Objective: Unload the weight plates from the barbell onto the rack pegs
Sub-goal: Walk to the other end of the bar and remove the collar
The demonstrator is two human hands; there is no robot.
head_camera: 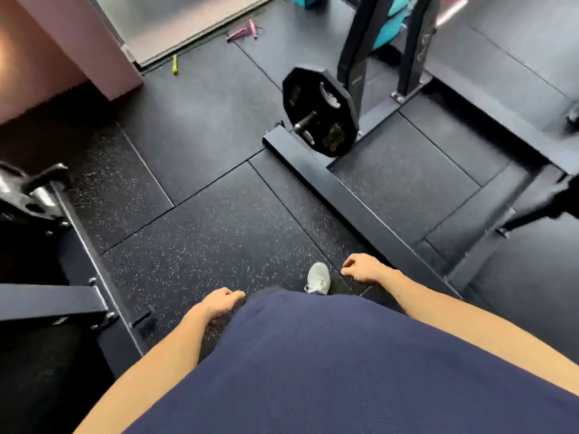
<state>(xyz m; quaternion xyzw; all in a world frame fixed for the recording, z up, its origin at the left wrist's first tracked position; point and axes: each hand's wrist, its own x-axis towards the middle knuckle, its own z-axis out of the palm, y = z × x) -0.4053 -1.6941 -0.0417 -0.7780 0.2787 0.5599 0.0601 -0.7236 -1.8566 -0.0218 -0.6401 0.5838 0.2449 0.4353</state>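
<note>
Both hands empty. Left hand (221,303) hangs by the hip, fingers (236,295) loosely curled, holding nothing. Right hand (363,268) the same, out in front of the thigh, fingers half bent, nothing in them. Reads as a walk between loads, hands free because there's no plate to carry.

One plate (319,111) in view: black, many-sided edge, matte rubbery coat, grip cut-outs, gold lettering too blurred to read. It sits on a short steel peg (305,122) low on the rack (360,54), hub pushed back toward the upright, peg tip poking out. Likely hung low so a heavy plate needn't be lifted far. It hangs just above the rack's base beam (344,198), not touching the floor as far as can be told.

Barbell not clearly visible. Bright metal bar at top right, blurred; can't tell if that's it. No loaded plates seen anywhere in view.

Rack: black square steel tube, bolted plates at the feet. Floor (219,214) is dark rubber tile, white-flecked nearer the person, seams showing. Grey shoe (319,278) stepping forward beside the beam. Navy mesh shirt (313,371). Left side: another black frame (78,292) with shiny metal parts, purpose unclear. Pink wall (62,42), pink and yellow-green bits on the floor far off.
</note>
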